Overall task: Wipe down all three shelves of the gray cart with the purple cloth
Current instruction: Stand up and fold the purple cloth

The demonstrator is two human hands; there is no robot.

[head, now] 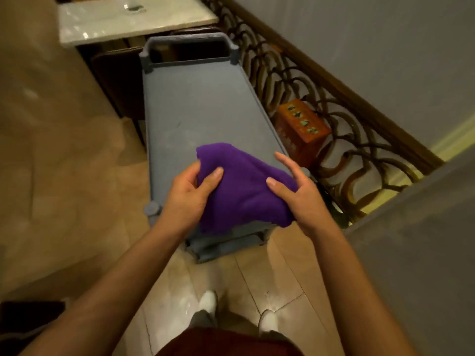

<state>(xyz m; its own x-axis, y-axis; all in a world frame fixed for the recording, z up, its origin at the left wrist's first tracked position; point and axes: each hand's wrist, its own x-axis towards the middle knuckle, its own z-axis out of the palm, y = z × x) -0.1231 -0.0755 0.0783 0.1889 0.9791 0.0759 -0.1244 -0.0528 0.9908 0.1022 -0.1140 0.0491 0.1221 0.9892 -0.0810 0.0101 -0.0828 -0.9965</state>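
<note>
One head-worn view looks steeply down and forward, close over the gray cart (203,119) and floor (77,201).

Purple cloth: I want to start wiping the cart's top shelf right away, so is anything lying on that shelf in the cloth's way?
Nothing visible is. The purple cloth is held by the left hand and right hand above the near end of the top shelf, whose visible gray surface is bare. The orange box sits beside the cart.
</note>
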